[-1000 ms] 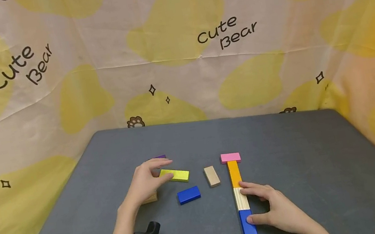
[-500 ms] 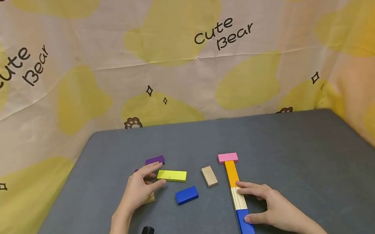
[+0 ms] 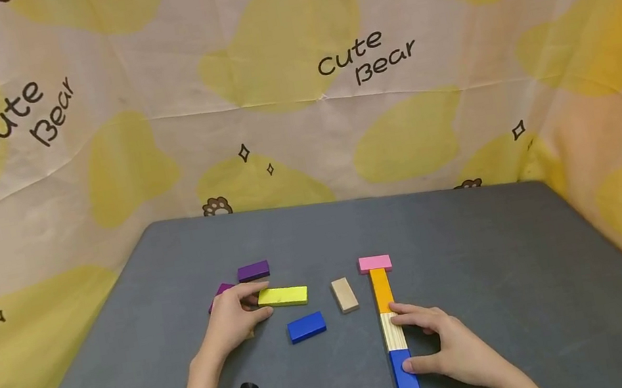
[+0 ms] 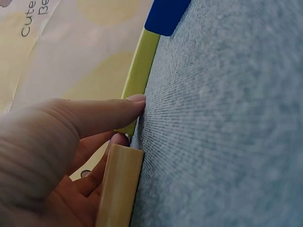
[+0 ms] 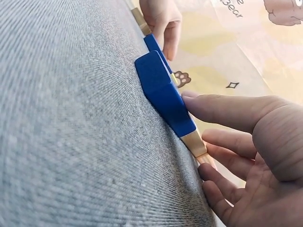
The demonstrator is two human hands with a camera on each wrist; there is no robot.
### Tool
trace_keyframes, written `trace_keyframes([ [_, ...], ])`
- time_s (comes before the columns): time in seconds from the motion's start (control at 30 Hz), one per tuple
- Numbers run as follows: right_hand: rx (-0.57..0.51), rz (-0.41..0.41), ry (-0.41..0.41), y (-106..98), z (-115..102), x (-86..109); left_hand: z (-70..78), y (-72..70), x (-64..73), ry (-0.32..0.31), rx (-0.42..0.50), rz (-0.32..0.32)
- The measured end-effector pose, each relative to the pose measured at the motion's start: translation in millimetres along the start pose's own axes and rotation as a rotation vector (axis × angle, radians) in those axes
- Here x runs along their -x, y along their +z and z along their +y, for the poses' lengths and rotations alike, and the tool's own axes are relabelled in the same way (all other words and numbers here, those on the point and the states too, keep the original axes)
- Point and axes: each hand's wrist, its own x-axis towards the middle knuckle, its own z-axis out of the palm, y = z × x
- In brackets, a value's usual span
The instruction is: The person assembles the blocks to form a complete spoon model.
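My left hand pinches the left end of a yellow-green block, thumb on the near side and index finger on the far side. In the left wrist view a wooden block lies right beside this hand; the head view mostly hides it. My right hand rests along a row of blocks, its thumb on the blue block and its fingertips at the cream ridged block. Beyond these come an orange block and a pink block set crosswise at the far end.
Between the hands lie a loose blue block and a pale wooden block. Behind the left hand are a dark purple block and a partly covered magenta-purple block. A patterned cloth hangs behind the grey table.
My left hand has drawn back left, then closed its fingertips on the yellow-green block, which has turned to lie straighter across the table. My right hand has stayed at the row.
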Motion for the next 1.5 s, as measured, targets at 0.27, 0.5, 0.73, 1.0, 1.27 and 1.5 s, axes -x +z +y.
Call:
trace_keyframes([
  [0.27,-0.018,-0.011,0.000,0.2,-0.5,1.8,1.2,0.6,2.4,-0.031,0.005,0.011],
  [0.5,-0.010,-0.003,0.003,0.6,-1.0,1.4,1.5,1.4,1.0,-0.029,-0.010,0.008],
  [0.73,0.001,-0.006,-0.013,0.4,-0.2,1.5,1.1,1.9,2.1,-0.020,-0.017,0.011],
  [1.0,-0.007,-0.002,-0.007,0.5,0.4,1.2,0.6,1.3,2.2,-0.010,-0.026,0.017],
  [1.27,0.000,0.002,-0.017,0.3,2.2,1.6,-0.7,1.8,0.7,-0.018,-0.021,0.022],
  [1.5,-0.001,0.006,-0.027,0.6,2.5,2.3,0.2,0.5,1.1,-0.032,-0.007,0.058],
])
